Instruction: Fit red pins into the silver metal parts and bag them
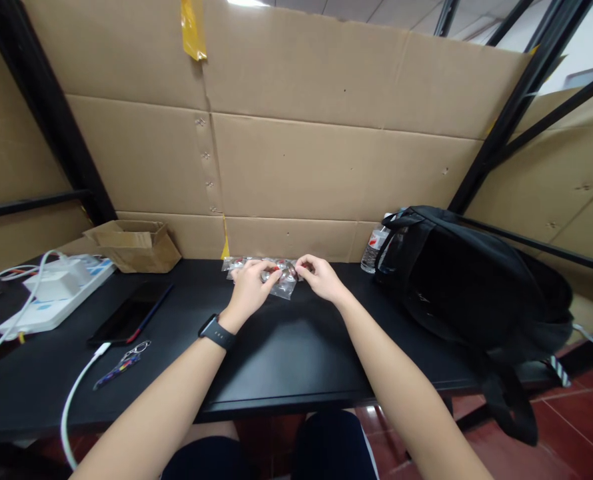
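Note:
Several small clear plastic bags [285, 288] with reddish contents lie at the back of the black table [296, 353], against the cardboard wall. My left hand [251, 283], with a dark watch [216, 332] on its wrist, is closed with thumb and fingertips on one of these bags. Just to its right, my right hand [319, 277] pinches at the right side of the bags, with thumb and index finger together. What exactly sits between the right fingertips is too small to make out. The red contents show only in part through the plastic.
At the right stand a black backpack [466, 287] and a water bottle [374, 248]. On the left are an open cardboard box [139, 248], a white power strip [56, 310] with cables, a dark tablet or phone [129, 313], a pen [149, 315] and a keychain [121, 365].

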A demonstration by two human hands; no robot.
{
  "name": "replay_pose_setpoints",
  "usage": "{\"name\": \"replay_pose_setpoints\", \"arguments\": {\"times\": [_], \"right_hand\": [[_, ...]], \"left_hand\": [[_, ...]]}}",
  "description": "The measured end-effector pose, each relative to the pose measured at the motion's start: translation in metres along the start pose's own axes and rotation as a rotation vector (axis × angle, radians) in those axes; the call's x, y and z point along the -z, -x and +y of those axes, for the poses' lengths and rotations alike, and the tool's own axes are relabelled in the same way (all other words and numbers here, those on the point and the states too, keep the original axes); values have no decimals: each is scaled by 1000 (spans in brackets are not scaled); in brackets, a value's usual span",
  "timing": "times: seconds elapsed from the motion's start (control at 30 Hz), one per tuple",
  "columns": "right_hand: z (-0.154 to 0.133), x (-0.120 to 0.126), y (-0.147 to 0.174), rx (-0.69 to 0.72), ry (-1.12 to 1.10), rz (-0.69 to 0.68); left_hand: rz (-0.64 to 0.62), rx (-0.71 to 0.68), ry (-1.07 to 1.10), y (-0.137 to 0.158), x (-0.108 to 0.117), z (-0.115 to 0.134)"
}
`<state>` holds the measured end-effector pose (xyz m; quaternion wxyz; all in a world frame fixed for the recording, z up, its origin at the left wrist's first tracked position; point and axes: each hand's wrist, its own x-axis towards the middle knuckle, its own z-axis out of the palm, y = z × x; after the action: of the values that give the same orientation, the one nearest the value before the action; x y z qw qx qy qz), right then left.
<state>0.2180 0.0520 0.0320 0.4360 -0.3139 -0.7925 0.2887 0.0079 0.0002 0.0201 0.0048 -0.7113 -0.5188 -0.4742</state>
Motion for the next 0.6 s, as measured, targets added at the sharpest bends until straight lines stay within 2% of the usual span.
{"name": "replay_pose_setpoints", "arguments": {"times": [0.13,0.27,0.47,0.6], "right_hand": [[-3,-21,1,-45,-145,61],[-4,-32,4,-125,-362,70],[-9,-32,8,-280,-577,-55],[-12,-30,11,-291,-702,-83]], "left_hand": [[46,27,81,0,-2,-1],[32,38,167,1,-6,-5],[25,41,217,1,-9,-10],[6,38,209,0,-8,-9]]}}
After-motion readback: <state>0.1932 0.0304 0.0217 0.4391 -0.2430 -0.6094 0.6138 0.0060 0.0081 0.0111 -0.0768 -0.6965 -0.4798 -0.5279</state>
